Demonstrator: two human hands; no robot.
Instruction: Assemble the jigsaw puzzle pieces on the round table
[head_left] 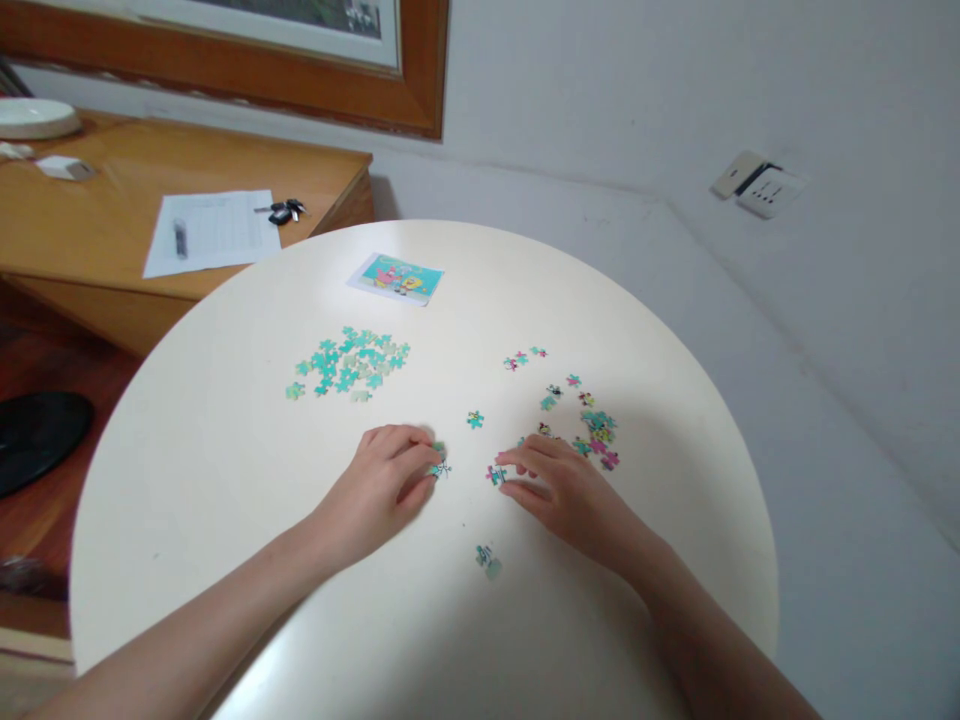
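Observation:
My left hand is closed at the thumb and fingertips on a small teal jigsaw piece. Across a short gap, my right hand pinches a pink and teal jigsaw piece near the tabletop. Between and just beyond the hands lies a single yellow and green piece. Nearer to me are teal pieces, close together. A heap of mixed pink, teal and yellow pieces sits beyond my right hand, partly hidden by it.
The round white table carries a pile of teal pieces at left, a few pink pieces at right, and a cartoon picture card at the back. On a wooden desk lie paper and keys.

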